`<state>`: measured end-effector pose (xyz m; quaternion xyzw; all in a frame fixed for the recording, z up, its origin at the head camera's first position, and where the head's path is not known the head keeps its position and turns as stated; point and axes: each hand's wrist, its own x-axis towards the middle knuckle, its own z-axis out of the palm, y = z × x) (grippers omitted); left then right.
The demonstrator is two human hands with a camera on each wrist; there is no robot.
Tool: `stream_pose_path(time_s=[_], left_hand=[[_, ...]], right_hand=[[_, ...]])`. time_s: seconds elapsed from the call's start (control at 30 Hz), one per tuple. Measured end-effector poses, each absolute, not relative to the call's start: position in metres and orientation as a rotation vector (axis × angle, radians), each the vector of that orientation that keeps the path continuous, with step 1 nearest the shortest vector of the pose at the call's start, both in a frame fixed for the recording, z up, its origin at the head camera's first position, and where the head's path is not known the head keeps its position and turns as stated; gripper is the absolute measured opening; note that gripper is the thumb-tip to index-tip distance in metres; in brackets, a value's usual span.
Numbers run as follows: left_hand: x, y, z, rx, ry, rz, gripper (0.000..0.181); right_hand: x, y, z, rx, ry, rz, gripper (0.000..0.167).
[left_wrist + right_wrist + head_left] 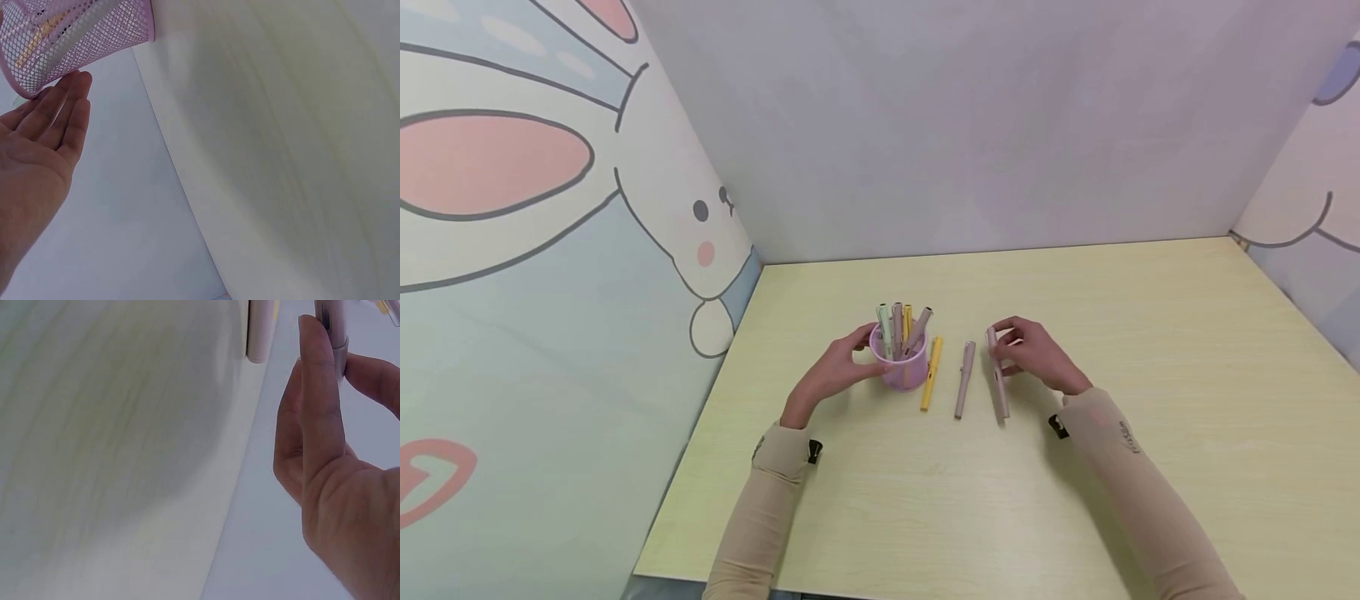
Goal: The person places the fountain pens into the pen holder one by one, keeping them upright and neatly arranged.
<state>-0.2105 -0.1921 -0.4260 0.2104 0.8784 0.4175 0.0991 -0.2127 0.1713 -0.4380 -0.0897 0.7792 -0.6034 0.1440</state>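
Note:
A pink mesh pen holder stands on the table with several pens in it, green, mauve and yellow. My left hand holds it from the left, thumb across the front and fingers at the far side. In the left wrist view, the fingertips touch the mesh wall. My right hand pinches a mauve pen near its upper end; the right wrist view shows thumb and fingers on that pen. Between the hands lie another mauve pen and a yellow pen.
The light wooden table meets a plain pale wall at the back. On the left rises a wall with a painted rabbit, and another painted wall borders the right side.

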Motion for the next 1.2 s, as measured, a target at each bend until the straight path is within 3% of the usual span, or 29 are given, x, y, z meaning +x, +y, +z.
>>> stream_pose_path(time_s=[1.2], left_hand=[[-0.206,-0.189,-0.428,0.623,2.594,1.221,0.078]], right_hand=[[-0.209,0.14,-0.419,-0.435,2.253,-2.305,0.045]])
